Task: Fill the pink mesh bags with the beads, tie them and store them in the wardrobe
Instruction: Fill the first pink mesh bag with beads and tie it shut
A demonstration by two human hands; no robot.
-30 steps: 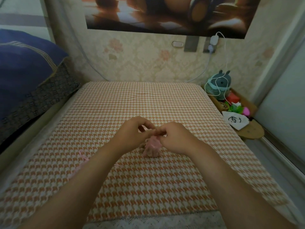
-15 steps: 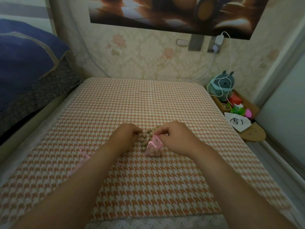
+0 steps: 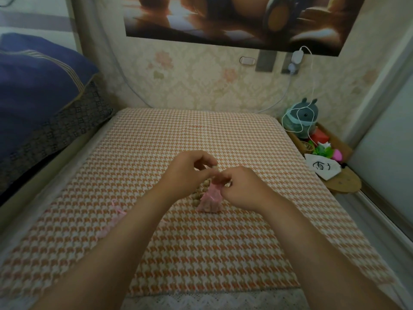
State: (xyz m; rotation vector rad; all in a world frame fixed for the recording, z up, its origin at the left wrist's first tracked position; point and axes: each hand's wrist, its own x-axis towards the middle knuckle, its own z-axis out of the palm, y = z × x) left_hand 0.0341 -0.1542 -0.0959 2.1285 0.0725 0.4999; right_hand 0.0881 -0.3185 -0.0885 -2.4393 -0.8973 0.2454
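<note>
Since half a sec ago the left hand went up from the beads to the top of the pink mesh bag, next to the right hand. Right grip pinches the bag's neck. Left grip is closed at the same spot, on mesh or bead we cannot tell, as fingers hide it. The bag stands on the checkered bed, beads just behind it, partly hidden by the left wrist. A 2nd flat pink bag lies left of the forearm. At right is a shelf w/ plush toy & white pouch.

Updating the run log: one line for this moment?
filling | right hand holds pink mesh bag | left hand pinches bead at mouth
</note>
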